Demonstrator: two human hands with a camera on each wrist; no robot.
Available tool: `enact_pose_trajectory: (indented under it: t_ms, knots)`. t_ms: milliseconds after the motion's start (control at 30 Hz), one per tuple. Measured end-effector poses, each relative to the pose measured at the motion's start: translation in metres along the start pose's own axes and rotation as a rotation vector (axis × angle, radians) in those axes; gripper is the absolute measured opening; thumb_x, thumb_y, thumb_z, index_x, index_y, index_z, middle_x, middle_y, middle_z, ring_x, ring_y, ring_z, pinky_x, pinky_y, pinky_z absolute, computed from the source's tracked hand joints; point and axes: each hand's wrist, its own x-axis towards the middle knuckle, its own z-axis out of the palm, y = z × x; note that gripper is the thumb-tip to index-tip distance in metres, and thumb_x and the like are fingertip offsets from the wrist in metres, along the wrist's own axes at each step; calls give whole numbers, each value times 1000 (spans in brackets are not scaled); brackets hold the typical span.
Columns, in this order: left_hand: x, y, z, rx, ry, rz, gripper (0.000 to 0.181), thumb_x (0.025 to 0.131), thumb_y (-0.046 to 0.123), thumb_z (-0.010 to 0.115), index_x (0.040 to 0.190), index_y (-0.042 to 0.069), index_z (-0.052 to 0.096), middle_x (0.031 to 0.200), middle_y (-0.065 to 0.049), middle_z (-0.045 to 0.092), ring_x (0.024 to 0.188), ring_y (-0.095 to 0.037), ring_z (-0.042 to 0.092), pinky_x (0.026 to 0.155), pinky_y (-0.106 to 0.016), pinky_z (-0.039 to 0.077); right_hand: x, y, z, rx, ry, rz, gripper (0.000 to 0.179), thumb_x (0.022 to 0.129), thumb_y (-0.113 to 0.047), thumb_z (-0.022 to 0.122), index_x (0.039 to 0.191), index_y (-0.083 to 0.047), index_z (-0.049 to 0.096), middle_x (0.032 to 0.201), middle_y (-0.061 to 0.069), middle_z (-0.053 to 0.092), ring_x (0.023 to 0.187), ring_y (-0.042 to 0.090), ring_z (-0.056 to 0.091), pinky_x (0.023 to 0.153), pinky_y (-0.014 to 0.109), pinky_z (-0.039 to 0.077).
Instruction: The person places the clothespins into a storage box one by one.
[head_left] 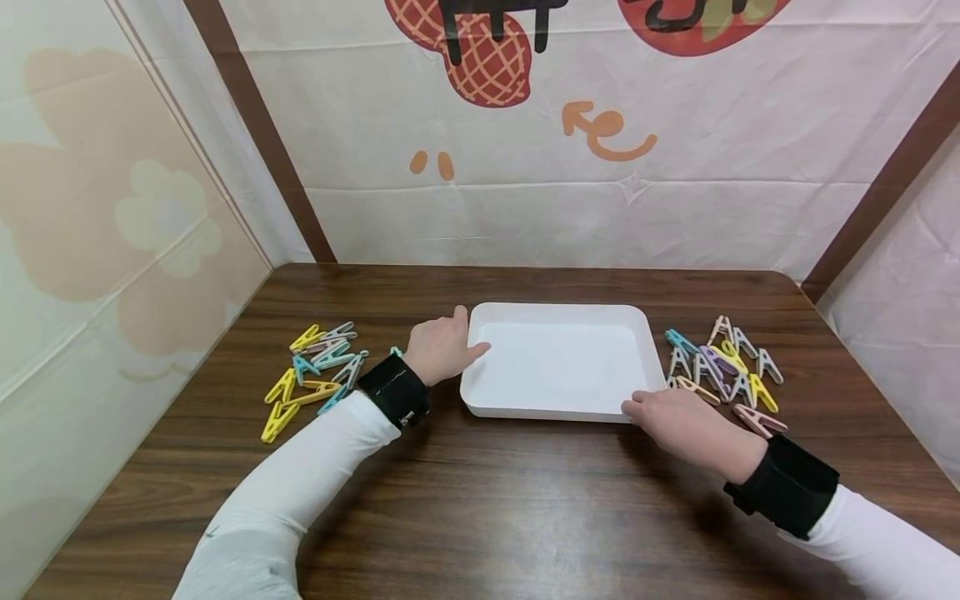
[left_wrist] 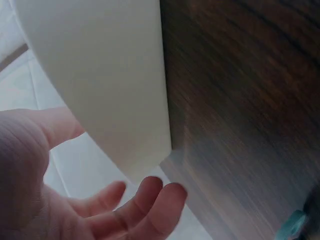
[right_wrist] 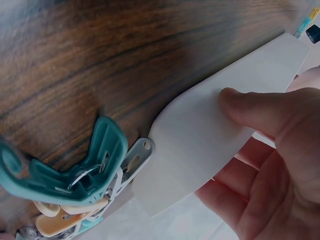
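Note:
A shallow white tray (head_left: 558,360) lies on the brown table, between my two hands. At its left side my left hand (head_left: 441,348) has the thumb over the rim, and its loosely bent fingers (left_wrist: 167,205) are spread outside by the far corner. My right hand (head_left: 678,423) pinches the near right corner. Its thumb (right_wrist: 250,107) presses the outer wall while the fingers reach over the rim. Plastic clothespins (head_left: 738,387) in several colours lie beside the tray's right end, close to the right hand. A teal one (right_wrist: 100,160) shows large in the right wrist view.
More clothespins (head_left: 318,375), yellow, blue and grey, are scattered at the left, beside my left forearm. One teal clothespin (head_left: 396,352) sits partly hidden behind the left wrist. The wood-grain table (head_left: 525,517) ends at a printed cloth wall (head_left: 510,221).

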Motion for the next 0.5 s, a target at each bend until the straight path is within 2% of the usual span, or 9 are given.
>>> enact_pose_trajectory:
  t_ms: [100, 233, 367, 500]
  knots:
    - [3, -1, 2, 13, -79, -30, 57, 94, 51, 56, 116, -2, 56, 63, -4, 55, 55, -19, 55, 47, -31, 40, -1, -1, -1, -19, 4, -9, 13, 87, 2, 66, 83, -10, 64, 67, -5, 46, 54, 6, 40, 48, 26, 37]
    - [5, -2, 5, 14, -156, -40, 44, 96, 49, 53, 94, 6, 65, 65, -3, 56, 61, -18, 54, 52, -32, 40, -2, -1, -2, -9, -13, 2, 12, 87, 2, 67, 84, -10, 65, 67, -5, 47, 54, 6, 41, 49, 26, 38]
    - [7, -3, 7, 13, -214, -46, 43, 99, 45, 48, 75, 12, 61, 63, -1, 54, 60, -17, 53, 53, -31, 39, -1, -1, -1, 7, -15, 6, 12, 86, 1, 67, 85, -10, 65, 67, -5, 48, 55, 6, 43, 50, 27, 39]
    - [10, -4, 8, -33, -267, -62, 41, 100, 38, 46, 72, 12, 58, 60, -2, 56, 54, -16, 56, 52, -31, 40, -1, -1, -1, 11, -12, 9, 13, 86, 1, 68, 84, -11, 64, 68, -5, 49, 55, 6, 44, 50, 28, 40]
